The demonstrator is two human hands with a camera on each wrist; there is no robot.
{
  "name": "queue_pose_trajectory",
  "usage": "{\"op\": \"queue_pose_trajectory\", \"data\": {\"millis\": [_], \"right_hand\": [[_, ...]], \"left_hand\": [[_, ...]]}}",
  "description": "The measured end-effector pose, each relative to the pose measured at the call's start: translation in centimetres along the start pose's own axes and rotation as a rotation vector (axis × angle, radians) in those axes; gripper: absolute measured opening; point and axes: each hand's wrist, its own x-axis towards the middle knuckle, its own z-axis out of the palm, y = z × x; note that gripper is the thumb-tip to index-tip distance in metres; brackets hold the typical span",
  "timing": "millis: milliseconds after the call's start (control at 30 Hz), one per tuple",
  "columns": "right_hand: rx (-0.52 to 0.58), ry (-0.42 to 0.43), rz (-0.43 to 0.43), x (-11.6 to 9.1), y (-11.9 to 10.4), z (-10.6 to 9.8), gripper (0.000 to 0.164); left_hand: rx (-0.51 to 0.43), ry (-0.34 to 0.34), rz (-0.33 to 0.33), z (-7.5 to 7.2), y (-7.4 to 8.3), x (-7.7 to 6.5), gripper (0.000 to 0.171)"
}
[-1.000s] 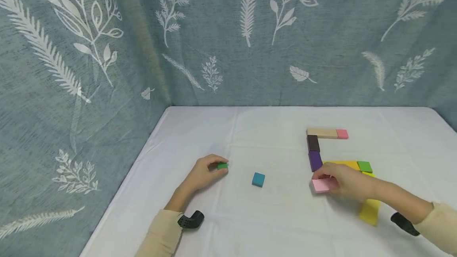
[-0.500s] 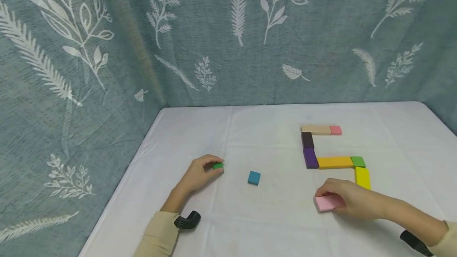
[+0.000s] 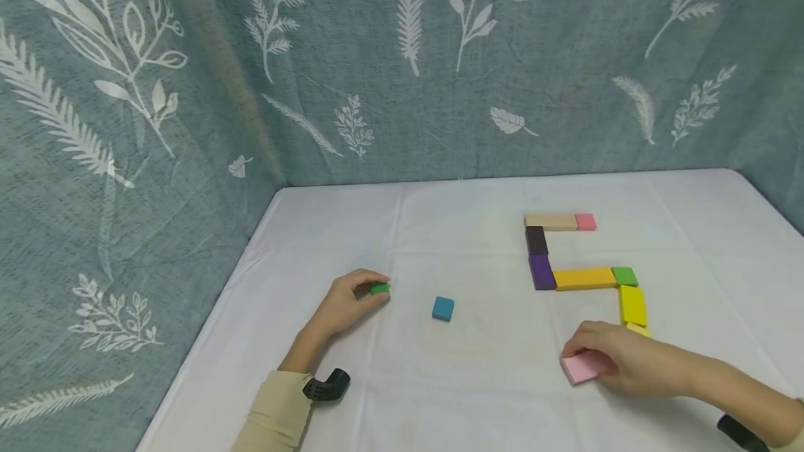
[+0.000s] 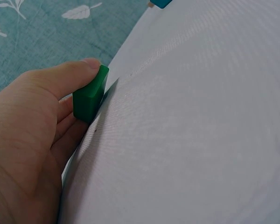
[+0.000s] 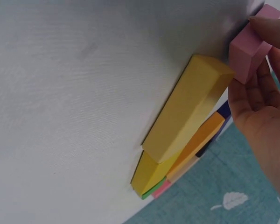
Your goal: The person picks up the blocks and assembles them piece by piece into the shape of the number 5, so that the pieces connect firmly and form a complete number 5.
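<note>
My right hand (image 3: 634,358) pinches a pink block (image 3: 587,366) between thumb and fingers, low over the white table. In the right wrist view the pink block (image 5: 247,46) is by the near end of a pale yellow block (image 5: 186,112); whether they touch I cannot tell. That pale block mostly hides behind the hand in the head view. On the left, my left hand (image 3: 342,304) holds a small green block (image 3: 380,289) between thumb and fingers. The left wrist view shows this green block (image 4: 89,98) at the cloth. A blue block (image 3: 442,309) lies between the hands.
An angular line of blocks runs from a coral block (image 3: 585,222) through tan (image 3: 551,222), dark brown (image 3: 537,240), purple (image 3: 541,273), orange-yellow (image 3: 585,279) and light green (image 3: 624,276) to bright yellow (image 3: 632,305). Behind the table hangs a leaf-patterned curtain (image 3: 440,131).
With the pink block, my right hand has come from beside the purple block toward the near end of the line. My left hand keeps its hold on the green block. The head view has shifted slightly.
</note>
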Motion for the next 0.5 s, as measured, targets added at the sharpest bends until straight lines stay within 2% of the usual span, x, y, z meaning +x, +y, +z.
{"op": "queue_pose_trajectory", "data": {"millis": [233, 367, 500], "right_hand": [[0.048, -0.065, 0.047, -0.48, 0.08, -0.51, 0.042], [0.059, -0.09, 0.023, -0.56, 0.34, -0.7, 0.04], [0.083, -0.125, 0.039, -0.46, 0.41, -0.97, 0.039]], "left_hand": [[-0.011, 0.004, -0.006, 0.09, 0.18, -0.03, 0.024], [-0.017, 0.002, 0.0, 0.09, 0.11, -0.07, 0.024], [-0.018, 0.003, 0.004, 0.09, 0.02, 0.01, 0.024]]}}
